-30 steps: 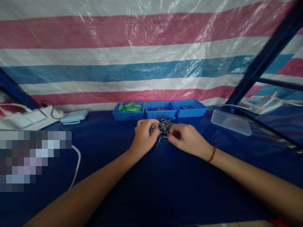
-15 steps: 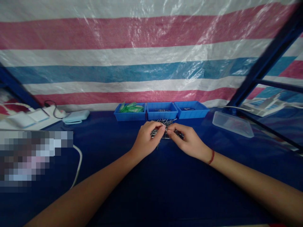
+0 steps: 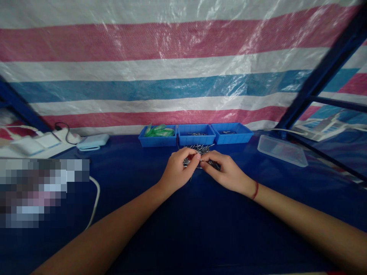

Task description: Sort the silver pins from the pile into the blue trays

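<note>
A pile of thin silvery metal pins (image 3: 203,148), like nails or rivets, lies on the blue table under and behind both hands. Over its near part, my left hand (image 3: 180,164) is closed in a pinch, thumb against forefinger. My right hand (image 3: 222,168), with a red cord at the wrist, pinches a thin metal pin (image 3: 201,160) close to the left fingertips. The two hands nearly touch. Whatever the left fingers pinch is too small and covered to make out. Part of the pile is hidden by the hands.
Behind the pile stand three blue bins: the left bin (image 3: 157,142) with green plastic, the middle bin (image 3: 196,139) and right bin (image 3: 235,137) with metal pieces. A clear plastic lid (image 3: 282,151) lies right. Leftward are a light-blue case (image 3: 93,142), a power strip (image 3: 34,144) and a white cable (image 3: 96,198).
From apart over the pile, both hands have come together, fingertips meeting at its middle. Over the last half second they have barely moved. The view has shifted slightly.
</note>
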Available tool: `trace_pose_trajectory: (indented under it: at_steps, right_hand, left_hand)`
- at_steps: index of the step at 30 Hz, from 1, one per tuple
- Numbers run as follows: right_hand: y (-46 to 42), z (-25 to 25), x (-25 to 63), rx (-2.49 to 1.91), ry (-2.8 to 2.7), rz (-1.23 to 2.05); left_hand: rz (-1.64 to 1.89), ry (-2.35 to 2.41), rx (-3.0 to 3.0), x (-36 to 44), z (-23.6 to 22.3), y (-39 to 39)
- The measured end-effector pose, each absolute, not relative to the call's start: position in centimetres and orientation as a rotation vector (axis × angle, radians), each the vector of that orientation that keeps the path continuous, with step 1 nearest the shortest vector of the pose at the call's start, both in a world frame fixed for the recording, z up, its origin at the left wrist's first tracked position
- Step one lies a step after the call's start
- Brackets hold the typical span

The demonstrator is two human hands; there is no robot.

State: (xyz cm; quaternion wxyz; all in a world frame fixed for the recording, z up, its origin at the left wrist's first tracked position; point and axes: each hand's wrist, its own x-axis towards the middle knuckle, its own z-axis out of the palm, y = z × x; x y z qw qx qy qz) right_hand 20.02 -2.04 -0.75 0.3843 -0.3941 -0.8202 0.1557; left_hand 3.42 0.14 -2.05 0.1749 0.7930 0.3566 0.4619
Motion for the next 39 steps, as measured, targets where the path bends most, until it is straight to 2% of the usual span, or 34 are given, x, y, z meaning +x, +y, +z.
trace_pose_trajectory:
  at_steps: [18,24,32,39]
  right_hand:
    - [-1.8,-1.1,20.2,-1.113,-1.909,0.536]
    - [-1.6,-1.3,20.5,-1.091,-1.736,0.461]
    - [-1.5,0.2,21.4,-0.994,-1.927,0.164]
    - [4.5,0.0,28.4,-1.342,-1.535,-0.246]
  left_hand:
    - [1.346,0.977,2.246,3.5,-1.9,0.1]
    - [1.334,0.970,2.247,3.5,-2.1,0.3]
    - [1.265,0.958,2.199,3.4,-2.4,0.4]
    - [1.245,1.014,2.139,3.5,-2.4,0.3]
